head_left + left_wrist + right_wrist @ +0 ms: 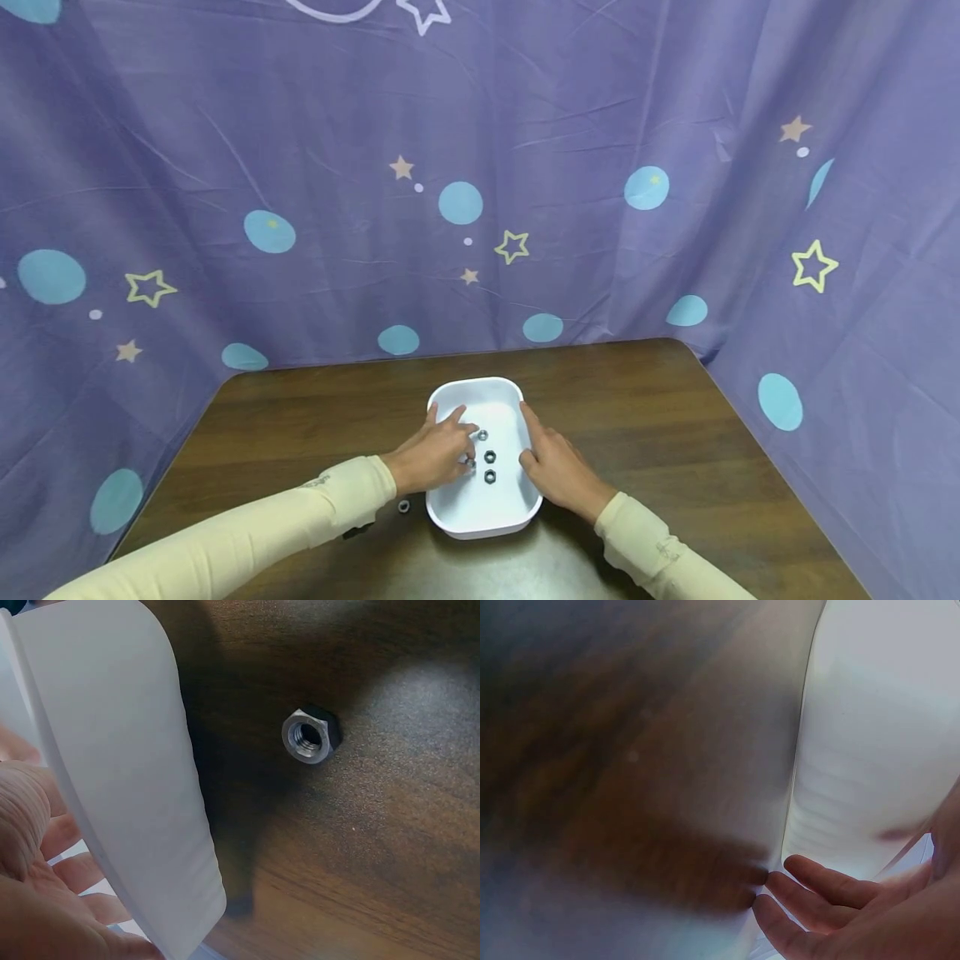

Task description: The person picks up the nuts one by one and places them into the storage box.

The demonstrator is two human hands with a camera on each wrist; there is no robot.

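Observation:
A white rectangular tray point(483, 521) rests on the table, with hex nuts inside: a silver nut point(482, 435), a dark nut point(490, 457) and another dark nut point(490, 477). My left hand point(435, 454) reaches over the tray's left rim, its outer fingers spread. Between its thumb and forefinger a small silver nut point(471, 464) is pinched, partly covered by the fingers. With the thumb over the right rim, my right hand point(558, 467) grips the tray; its fingers point(810, 900) touch the outer wall in the right wrist view.
On the wooden table point(300, 433), left of the tray, lies one more hex nut point(307, 736). A dark object point(358, 530) shows partly from under the left sleeve. A purple curtain point(570, 125) with stars and dots hangs behind the table and along its sides.

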